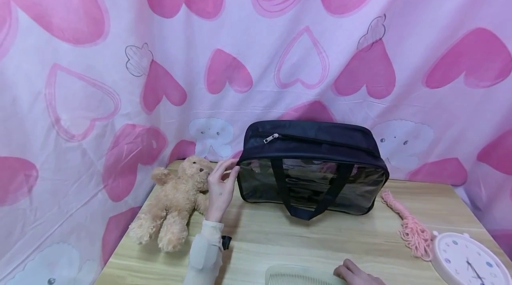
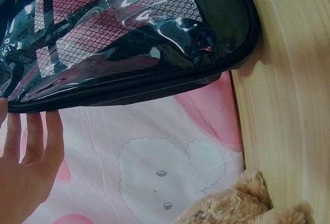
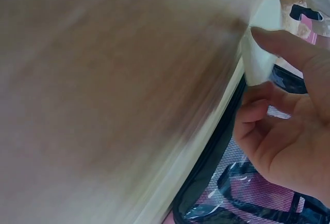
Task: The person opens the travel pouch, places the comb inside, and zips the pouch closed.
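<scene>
- Left hand [image 1: 221, 189]: pinches the near-left edge of a black toiletry bag with clear panels [image 1: 310, 178], thumb in front and fingers behind.
- Right hand [image 1: 358, 272]: holds a pale wide-backed comb [image 1: 298, 276] by one end, thumb and index finger close together on it.
- Bag: stands upright toward the back of the wooden tabletop [image 1: 260, 236], clear panel facing the person. Its centre is the hub for the directions below. The comb is at 6 o'clock, outside the bag and well apart from it.
- Progress, as a judgement: an early stage. The bag is steadied and the comb is in the fingers; bringing the two together appears left to do. Whether the zip is undone, or anything lies inside, cannot be told through the glare.
- In the way: the black carry handle [image 1: 302, 214] droops across the front panel; the metal zip pull [image 1: 271, 138] sits at the top's left end.
- Around: a tan teddy bear [image 1: 180, 196] lies between 8 and 9 o'clock, close past the left hand. Pink yarn [image 1: 408, 227] trails at 4 o'clock, and beyond it is a white clock [image 1: 468, 258], partly cut off.
- Behind: a pink heart-print curtain [image 1: 304, 62].
</scene>
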`<state>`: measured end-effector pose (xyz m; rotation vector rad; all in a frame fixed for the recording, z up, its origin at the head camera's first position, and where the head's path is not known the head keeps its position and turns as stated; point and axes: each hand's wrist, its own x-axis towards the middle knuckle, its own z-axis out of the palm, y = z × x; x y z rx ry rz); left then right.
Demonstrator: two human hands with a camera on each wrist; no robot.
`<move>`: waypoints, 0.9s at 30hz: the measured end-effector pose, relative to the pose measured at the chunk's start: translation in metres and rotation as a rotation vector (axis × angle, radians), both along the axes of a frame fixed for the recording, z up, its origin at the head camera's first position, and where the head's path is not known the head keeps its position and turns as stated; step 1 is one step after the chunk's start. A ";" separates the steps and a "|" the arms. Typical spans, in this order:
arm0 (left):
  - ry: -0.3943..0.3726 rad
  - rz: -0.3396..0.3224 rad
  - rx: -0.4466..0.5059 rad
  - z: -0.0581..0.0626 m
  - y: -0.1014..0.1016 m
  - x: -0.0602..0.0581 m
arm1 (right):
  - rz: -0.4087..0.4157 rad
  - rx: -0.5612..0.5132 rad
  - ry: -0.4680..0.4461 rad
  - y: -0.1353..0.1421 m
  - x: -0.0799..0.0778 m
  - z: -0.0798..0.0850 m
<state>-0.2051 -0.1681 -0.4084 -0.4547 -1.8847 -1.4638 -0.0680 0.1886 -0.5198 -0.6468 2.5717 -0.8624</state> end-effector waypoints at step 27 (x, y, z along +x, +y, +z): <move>0.024 0.014 -0.019 -0.001 0.001 -0.001 | 0.215 -0.437 0.652 0.014 -0.010 0.060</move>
